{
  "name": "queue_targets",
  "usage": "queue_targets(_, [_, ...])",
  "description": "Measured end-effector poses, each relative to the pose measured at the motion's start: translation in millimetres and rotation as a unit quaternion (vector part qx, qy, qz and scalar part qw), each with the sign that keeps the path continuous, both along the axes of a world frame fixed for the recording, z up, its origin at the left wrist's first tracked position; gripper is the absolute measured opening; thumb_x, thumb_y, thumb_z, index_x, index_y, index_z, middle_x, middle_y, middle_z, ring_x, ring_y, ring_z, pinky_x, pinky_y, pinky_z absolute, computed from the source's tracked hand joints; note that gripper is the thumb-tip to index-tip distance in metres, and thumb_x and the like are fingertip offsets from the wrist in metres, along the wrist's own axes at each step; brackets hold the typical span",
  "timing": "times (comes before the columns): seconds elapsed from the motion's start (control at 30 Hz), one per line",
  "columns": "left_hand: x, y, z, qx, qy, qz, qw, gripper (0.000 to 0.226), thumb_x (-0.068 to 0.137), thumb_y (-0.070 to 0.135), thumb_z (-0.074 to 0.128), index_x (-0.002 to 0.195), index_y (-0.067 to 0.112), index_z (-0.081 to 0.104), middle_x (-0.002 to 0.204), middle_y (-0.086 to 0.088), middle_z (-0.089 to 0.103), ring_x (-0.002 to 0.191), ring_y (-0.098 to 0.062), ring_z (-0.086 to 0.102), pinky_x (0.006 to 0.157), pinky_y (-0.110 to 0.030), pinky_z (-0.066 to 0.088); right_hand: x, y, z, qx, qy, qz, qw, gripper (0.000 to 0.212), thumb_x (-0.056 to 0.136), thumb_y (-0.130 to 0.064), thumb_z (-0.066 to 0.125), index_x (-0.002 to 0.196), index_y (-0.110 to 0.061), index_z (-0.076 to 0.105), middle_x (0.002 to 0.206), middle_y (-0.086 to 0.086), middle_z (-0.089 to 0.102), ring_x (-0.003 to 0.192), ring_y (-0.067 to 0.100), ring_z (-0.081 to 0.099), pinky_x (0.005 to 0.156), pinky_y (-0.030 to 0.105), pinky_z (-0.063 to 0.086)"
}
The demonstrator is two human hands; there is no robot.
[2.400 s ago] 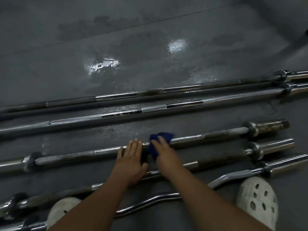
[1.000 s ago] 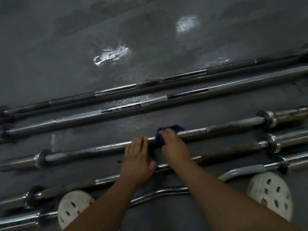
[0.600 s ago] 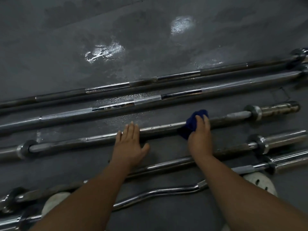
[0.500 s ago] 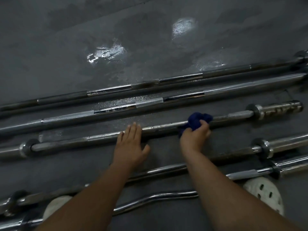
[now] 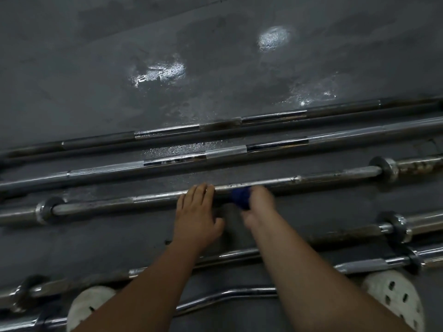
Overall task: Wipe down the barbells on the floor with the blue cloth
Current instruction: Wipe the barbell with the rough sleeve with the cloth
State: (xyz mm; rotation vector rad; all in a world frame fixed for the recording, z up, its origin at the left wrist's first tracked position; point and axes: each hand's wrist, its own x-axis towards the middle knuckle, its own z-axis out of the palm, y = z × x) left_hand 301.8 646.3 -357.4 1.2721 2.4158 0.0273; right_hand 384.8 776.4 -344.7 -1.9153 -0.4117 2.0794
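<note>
While left hand (image 5: 195,212) lies flat, fingers straight on third barbell (image 5: 335,174), right hand (image 5: 259,207), blurred, clutches blue cloth (image 5: 241,197) against same shaft near mid-length. Barbell on floor (image 5: 96,56), long axis left-right, right end angled slightly away from person. Other barbells (image 5: 225,152) parallel, beyond and nearer

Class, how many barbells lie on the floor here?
5. The far bar and second bar lie farthest out; the third bar is under the blue cloth; the fourth bar lies just nearer; the curved bar is nearest. More may lie outside the frame.
</note>
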Motion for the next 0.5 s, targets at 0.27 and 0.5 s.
queue_targets(0.27, [3,-8,1,-0.023,0.037,-0.014,0.999,0.086,0.067,0.049,0.052,0.148,0.022,0.04,0.149,-0.004,0.042,0.133,-0.028,0.039,0.111,-0.046,0.032,42,70,34,-0.041,-0.004,0.067,0.997,0.022,0.1,-0.015,0.041,0.105,-0.005,0.06,0.104,0.015,0.064,0.09,0.027,0.061,0.047,0.022,0.05])
queue_targets(0.5, [19,-20,-5,-0.017,0.037,-0.024,0.999,0.091,0.067,0.04,0.064,0.151,0.017,0.038,0.153,-0.009,0.039,0.139,-0.03,0.036,0.114,-0.05,0.028,54,-14,-18,0.488,-0.269,0.462,0.69,0.046,0.075,-0.012,0.043,0.115,-0.011,0.064,0.125,0.014,0.057,0.117,0.037,0.048,0.101,0.036,0.033])
